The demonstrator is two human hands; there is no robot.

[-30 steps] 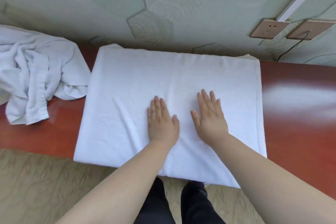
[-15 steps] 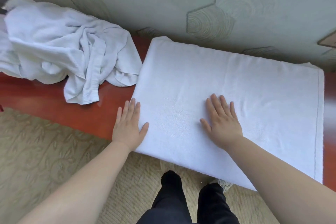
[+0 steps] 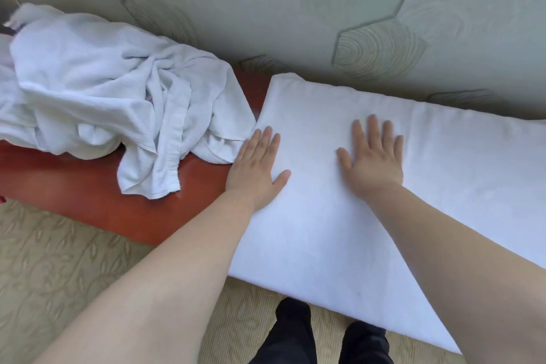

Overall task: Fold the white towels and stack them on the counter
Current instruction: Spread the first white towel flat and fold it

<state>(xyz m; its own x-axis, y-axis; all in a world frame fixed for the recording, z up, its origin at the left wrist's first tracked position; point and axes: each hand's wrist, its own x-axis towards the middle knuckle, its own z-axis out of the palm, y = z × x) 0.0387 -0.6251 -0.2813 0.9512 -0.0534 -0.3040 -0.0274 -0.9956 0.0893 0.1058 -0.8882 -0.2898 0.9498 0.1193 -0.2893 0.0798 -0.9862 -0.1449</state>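
White folded towel lies flat on the red-brown counter, partly folded; a crumpled towel pile beside it awaits folding. Right hand and left hand press it, fingers straight and flat.

No readable text, labels, brands, nos. or signs anywhere in view.

You're in carpeted indoor room, hotel-like: pale green patterned wallpaper, glossy red-brown wooden counter against it, beige leaf-pattern carpet, heap of white towels on counter.
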